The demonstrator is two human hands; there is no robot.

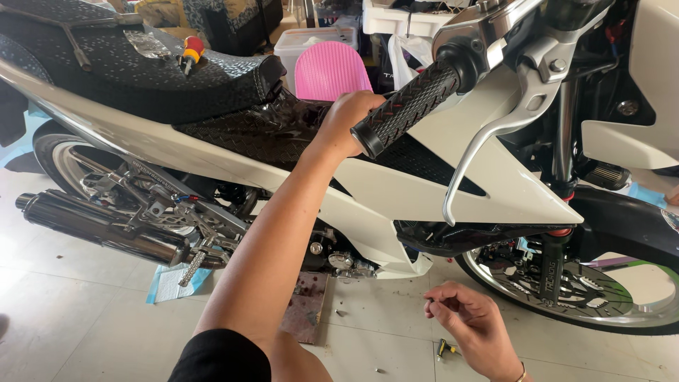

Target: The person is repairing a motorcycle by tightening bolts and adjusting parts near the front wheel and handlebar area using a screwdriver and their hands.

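Our left hand [348, 120] reaches up to the motorcycle's white side fairing [396, 191], fingers curled over its top edge just behind the black handlebar grip [410, 106]; whether it grips the panel we cannot tell. Our right hand [472, 325] hangs low over the tiled floor [85, 311], fingers loosely pinched, perhaps on a small fastener, too small to tell. The fairing's long axis slopes down toward the front wheel [587, 290], between both hands, nearer the left.
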